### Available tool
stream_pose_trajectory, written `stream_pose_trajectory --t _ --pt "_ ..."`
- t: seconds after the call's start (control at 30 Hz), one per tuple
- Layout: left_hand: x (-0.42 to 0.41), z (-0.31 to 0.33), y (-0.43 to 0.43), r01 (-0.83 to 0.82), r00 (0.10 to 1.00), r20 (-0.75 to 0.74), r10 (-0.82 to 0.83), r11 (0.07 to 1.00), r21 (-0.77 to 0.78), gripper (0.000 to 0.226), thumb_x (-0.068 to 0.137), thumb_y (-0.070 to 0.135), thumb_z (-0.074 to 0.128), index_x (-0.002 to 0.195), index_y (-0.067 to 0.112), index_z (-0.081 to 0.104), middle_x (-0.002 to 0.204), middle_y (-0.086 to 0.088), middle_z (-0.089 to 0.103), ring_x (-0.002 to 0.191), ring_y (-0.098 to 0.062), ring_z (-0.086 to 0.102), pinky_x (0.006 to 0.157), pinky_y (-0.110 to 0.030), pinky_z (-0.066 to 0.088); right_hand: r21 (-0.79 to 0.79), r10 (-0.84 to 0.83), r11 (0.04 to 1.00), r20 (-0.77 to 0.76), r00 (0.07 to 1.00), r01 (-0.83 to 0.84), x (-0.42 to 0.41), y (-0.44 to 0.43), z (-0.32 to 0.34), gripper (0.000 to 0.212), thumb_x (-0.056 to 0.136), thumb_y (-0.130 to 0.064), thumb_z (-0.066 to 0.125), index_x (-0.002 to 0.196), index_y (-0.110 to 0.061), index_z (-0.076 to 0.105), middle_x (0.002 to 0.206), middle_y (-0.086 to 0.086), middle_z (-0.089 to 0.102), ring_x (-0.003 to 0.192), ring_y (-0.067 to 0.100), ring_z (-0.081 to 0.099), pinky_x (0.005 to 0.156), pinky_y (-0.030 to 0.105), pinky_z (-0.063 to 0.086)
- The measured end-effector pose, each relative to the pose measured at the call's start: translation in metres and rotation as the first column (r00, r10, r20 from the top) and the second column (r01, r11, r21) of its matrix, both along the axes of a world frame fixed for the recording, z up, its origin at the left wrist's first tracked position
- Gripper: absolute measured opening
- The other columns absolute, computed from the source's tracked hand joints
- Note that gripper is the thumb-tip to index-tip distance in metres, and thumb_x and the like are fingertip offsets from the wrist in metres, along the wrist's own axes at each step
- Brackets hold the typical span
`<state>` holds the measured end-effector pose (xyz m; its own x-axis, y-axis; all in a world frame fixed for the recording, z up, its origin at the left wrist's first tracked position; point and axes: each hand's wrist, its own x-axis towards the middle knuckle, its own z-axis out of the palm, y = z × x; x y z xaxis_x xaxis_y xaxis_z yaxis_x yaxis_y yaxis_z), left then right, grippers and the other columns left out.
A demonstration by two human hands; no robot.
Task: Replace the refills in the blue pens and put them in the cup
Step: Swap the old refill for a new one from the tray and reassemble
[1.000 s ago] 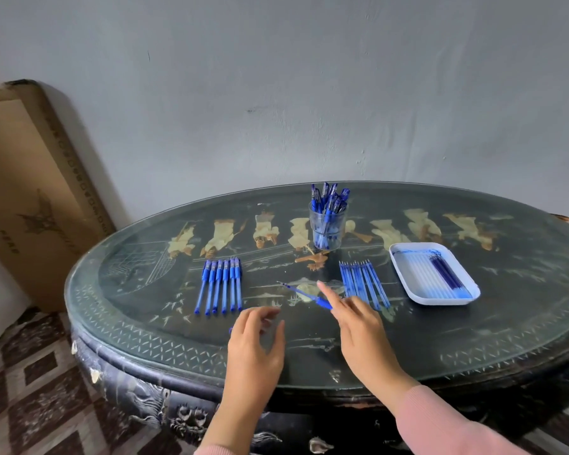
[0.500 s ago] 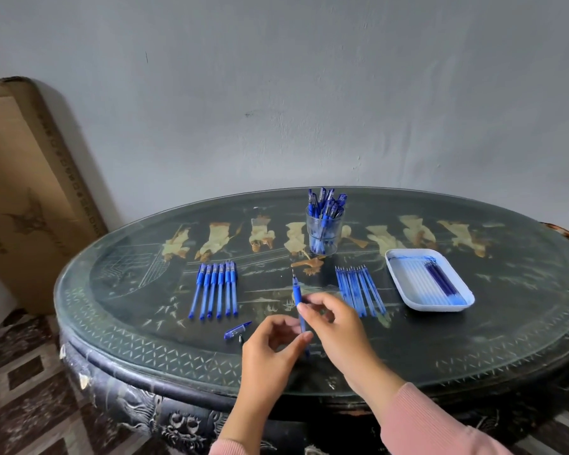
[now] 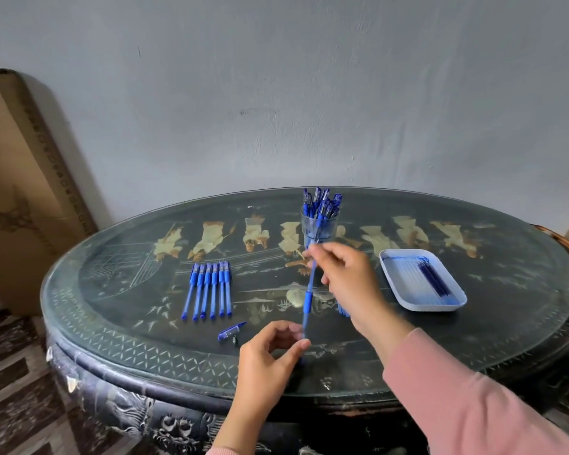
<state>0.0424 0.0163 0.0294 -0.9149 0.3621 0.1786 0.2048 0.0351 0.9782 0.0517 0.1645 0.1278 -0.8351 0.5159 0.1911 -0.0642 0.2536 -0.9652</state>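
Note:
My left hand (image 3: pixel 267 353) pinches the lower end of a blue pen barrel (image 3: pixel 307 302) held upright over the table's front. My right hand (image 3: pixel 349 274) pinches a thin refill (image 3: pixel 313 270) sticking out of the barrel's top. A blue pen cap (image 3: pixel 231 330) and a small dark tip piece (image 3: pixel 235 339) lie on the glass left of my left hand. Several capped blue pens (image 3: pixel 208 289) lie in a row at the left. A clear cup (image 3: pixel 319 226) full of blue pens stands behind my hands. My right hand mostly hides a row of refills (image 3: pixel 342 311).
A white tray (image 3: pixel 404 284) at the right holds clear and dark blue refills. The oval glass-topped table (image 3: pixel 119 290) stands against a grey wall. A flat cardboard box (image 3: pixel 17 192) leans on the wall at the left. A patterned tile floor lies below.
The pen rose from lying near the table to upright between both hands. My right hand moved up and away, drawing the refill out of the barrel's top. The cap stayed on the glass.

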Motion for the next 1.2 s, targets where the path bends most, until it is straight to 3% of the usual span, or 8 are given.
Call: stream_pose_trajectory --t 0.1,0.33,0.5,0.6,0.73,0.87,1.0,1.2 --pt "0.0 -0.002 0.0 0.005 1.0 -0.008 -0.005 1.0 -0.011 0.017 0.079 0.005 0.078 0.088 0.019 0.072 0.083 0.001 0.074 0.075 -0.015 0.07 0.068 -0.019 0.054 -0.081 -0.102 0.992 -0.123 0.987 0.092 -0.003 0.014 0.026 0.023 0.103 -0.029 0.047 0.09 -0.016 0.062 0.077 0.008 0.071 0.042 0.013 0.053 0.037 0.025 0.043" --pt "-0.007 -0.008 0.0 -0.128 0.985 0.138 0.106 0.979 0.157 0.014 0.082 0.009 0.076 0.093 0.015 0.071 0.088 -0.007 0.074 0.083 -0.028 0.072 0.08 -0.044 0.058 -0.164 -0.21 0.967 -0.082 0.974 0.195 -0.017 0.067 0.035 0.026 0.1 -0.002 0.049 0.124 -0.009 0.054 0.092 0.011 0.067 0.064 0.014 0.064 0.057 0.021 0.057" --pt "-0.013 -0.003 0.0 -0.231 0.955 0.255 0.15 0.917 0.326 0.016 0.083 0.006 0.072 0.098 0.006 0.069 0.089 -0.012 0.074 0.085 -0.031 0.072 0.079 -0.042 0.056 0.1 -0.226 0.972 0.167 0.96 0.212 -0.031 0.073 -0.002 0.014 0.084 -0.013 0.076 0.087 -0.01 0.062 0.079 0.008 0.074 0.06 0.015 0.064 0.052 0.028 0.051" --pt "-0.019 0.001 0.0 -0.274 0.938 0.307 0.161 0.887 0.371 0.015 0.083 0.004 0.071 0.098 0.005 0.069 0.088 -0.013 0.074 0.086 -0.031 0.072 0.078 -0.041 0.054 0.243 -0.265 0.948 0.257 0.929 0.203 -0.043 0.079 -0.021 0.024 0.078 -0.025 0.082 0.064 -0.013 0.067 0.067 0.005 0.073 0.062 0.017 0.067 0.067 0.036 0.058" --pt "-0.02 0.0 0.002 -0.271 0.947 0.263 0.186 0.901 0.338 0.015 0.082 0.007 0.073 0.097 0.006 0.068 0.085 -0.014 0.074 0.081 -0.032 0.072 0.077 -0.041 0.056 0.29 -0.258 0.943 0.328 0.909 0.162 -0.058 0.083 -0.039 0.033 0.078 -0.03 0.082 0.064 -0.002 0.071 0.061 0.012 0.07 0.059 0.024 0.066 0.071 0.04 0.06" --pt "-0.016 -0.004 0.004 -0.246 0.959 0.209 0.194 0.933 0.264 0.013 0.083 0.007 0.073 0.095 0.007 0.068 0.083 -0.013 0.074 0.076 -0.03 0.073 0.071 -0.033 0.058 0.367 -0.273 0.923 0.415 0.868 0.115 -0.077 0.083 -0.05 0.048 0.078 -0.033 0.082 0.07 0.011 0.064 0.07 0.023 0.068 0.056 0.019 0.051 0.058 0.027 0.044" --pt "-0.014 -0.005 0.002 -0.232 0.962 0.198 0.187 0.943 0.239 0.013 0.083 0.006 0.073 0.095 0.007 0.067 0.08 -0.014 0.074 0.074 -0.031 0.072 0.07 -0.037 0.058 0.479 -0.317 0.876 0.483 0.816 0.057 -0.086 0.077 -0.058 0.047 0.077 -0.032 0.083 0.058 -0.007 0.048 0.061 0.004 0.052 0.057 0.02 0.049 0.049 0.025 0.033" --pt "-0.011 -0.004 0.001 -0.21 0.97 0.165 0.178 0.957 0.2 0.013 0.083 0.005 0.074 0.093 0.008 0.068 0.079 -0.011 0.074 0.072 -0.027 0.072 0.07 -0.039 0.059 0.549 -0.325 0.836 0.513 0.794 -0.013 -0.086 0.076 -0.068 0.053 0.076 -0.021 0.084 0.058 -0.014 0.035 0.072 0.006 0.049 0.072 0.027 0.049 0.063 0.029 0.039"
